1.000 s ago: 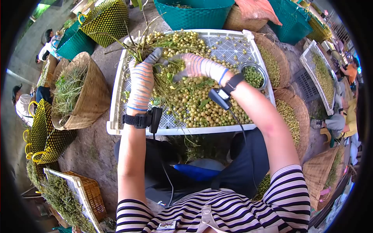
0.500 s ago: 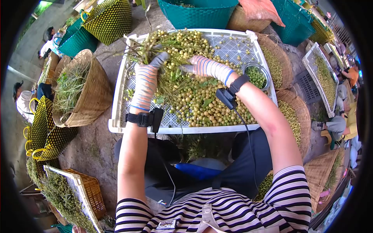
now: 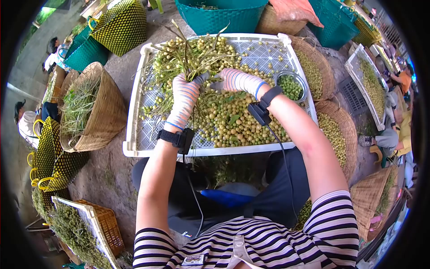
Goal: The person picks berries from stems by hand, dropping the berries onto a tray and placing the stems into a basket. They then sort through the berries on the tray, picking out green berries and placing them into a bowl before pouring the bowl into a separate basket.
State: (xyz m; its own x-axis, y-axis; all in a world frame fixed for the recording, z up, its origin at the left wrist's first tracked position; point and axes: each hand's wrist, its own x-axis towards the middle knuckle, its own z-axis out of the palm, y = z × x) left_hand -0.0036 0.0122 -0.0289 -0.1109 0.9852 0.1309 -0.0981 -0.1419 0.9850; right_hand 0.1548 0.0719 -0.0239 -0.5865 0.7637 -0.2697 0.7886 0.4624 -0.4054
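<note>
A white mesh tray point(image 3: 134, 121) lies before me with round yellow-green fruits point(image 3: 244, 123) spread over it. My left hand point(image 3: 184, 95), in a striped glove with grey fingertips, is closed around a bunch of thin stems point(image 3: 190, 60). The stem ends stick up and away from me, and fruits show around and under the bunch. Just right of it, my right hand point(image 3: 235, 80), in a matching glove, has its fingers drawn together at the bunch. What lies between its fingertips is hidden. Near my right wrist stands a round metal bowl of green fruits point(image 3: 291, 86).
Wicker baskets of fruit point(image 3: 333, 134) stand along the tray's right side. A wicker basket of stalks point(image 3: 96, 112) is at the left. Beyond the tray is a teal tub point(image 3: 219, 18). Yellow-black woven baskets point(image 3: 121, 27) stand at the left. Other people sit at both sides.
My left hand has moved right and toward me, turning the bunch so its stems stand up and spread. My right hand stays close by, with its fingertips now nearly meeting my left hand.
</note>
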